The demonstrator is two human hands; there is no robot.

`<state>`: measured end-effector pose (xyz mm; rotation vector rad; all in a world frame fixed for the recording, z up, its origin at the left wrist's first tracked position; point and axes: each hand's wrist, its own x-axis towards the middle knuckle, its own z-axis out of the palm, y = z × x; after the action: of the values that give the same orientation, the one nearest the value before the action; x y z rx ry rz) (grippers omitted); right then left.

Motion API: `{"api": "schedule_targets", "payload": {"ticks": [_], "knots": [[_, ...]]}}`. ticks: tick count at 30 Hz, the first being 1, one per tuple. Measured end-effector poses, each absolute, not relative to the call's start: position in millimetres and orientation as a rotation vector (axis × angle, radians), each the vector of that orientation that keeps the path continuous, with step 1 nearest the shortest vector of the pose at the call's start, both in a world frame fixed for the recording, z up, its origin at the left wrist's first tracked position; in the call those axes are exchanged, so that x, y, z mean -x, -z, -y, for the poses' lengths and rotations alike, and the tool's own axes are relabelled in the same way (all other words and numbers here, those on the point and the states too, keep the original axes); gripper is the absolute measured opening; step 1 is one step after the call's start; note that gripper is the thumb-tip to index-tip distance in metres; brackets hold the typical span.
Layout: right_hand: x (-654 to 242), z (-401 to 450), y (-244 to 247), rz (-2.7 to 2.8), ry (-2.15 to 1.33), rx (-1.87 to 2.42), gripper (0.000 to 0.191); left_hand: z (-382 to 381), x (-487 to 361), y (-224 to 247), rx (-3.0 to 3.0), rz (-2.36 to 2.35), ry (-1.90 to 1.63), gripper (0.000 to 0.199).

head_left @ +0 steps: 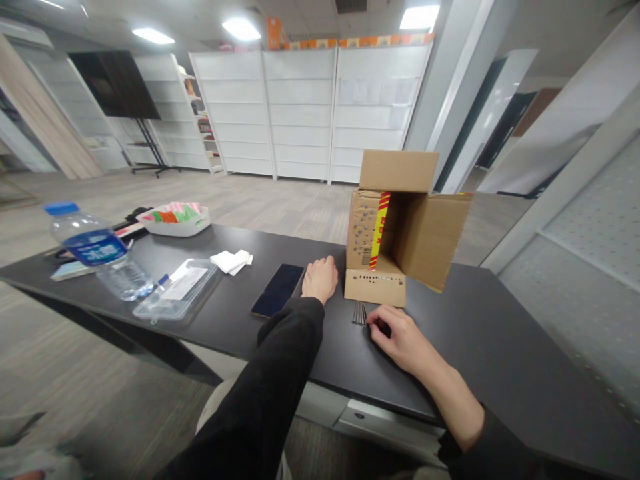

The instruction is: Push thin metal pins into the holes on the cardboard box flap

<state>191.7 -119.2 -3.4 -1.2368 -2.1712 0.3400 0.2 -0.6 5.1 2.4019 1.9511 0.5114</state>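
Note:
My left hand (320, 279) rests palm down on the dark desk, between a black phone (278, 290) and an upright cardboard box (375, 230). Its fingers point away from me and only partly show; nothing visible is in it. Close to the box's lower flap (375, 288) lies a small row of thin metal nails (359, 313). My right hand (397, 333) lies on its side there, thumb and forefinger brought together at the row's right end. Whatever sits between those fingertips is too small to make out. Several round dots, like nail heads, mark the box's side and flap.
To the left are a tilted water bottle (100, 250), a clear plastic case (177, 291), folded white tissue (232, 261) and a white basket (175, 225) of colourful packets. The dark desk (480, 353) extends to the right, beside a grey partition (590, 267). White shelving (300, 113) stands behind.

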Motion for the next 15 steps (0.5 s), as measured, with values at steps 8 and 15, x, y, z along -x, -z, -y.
{"api": "schedule_targets", "payload": {"ticks": [8,15], "knots": [[-191.8,118.3,5.9,2.176,-0.311,1.256,0.012,-0.8,0.2,-3.4,-2.429,-1.936,-0.536,0.024],[-192.0,118.4,5.9,2.168,-0.312,1.245,0.013,-0.4,0.1,-4.0,-2.415,-1.946,-0.520,0.024]]}}
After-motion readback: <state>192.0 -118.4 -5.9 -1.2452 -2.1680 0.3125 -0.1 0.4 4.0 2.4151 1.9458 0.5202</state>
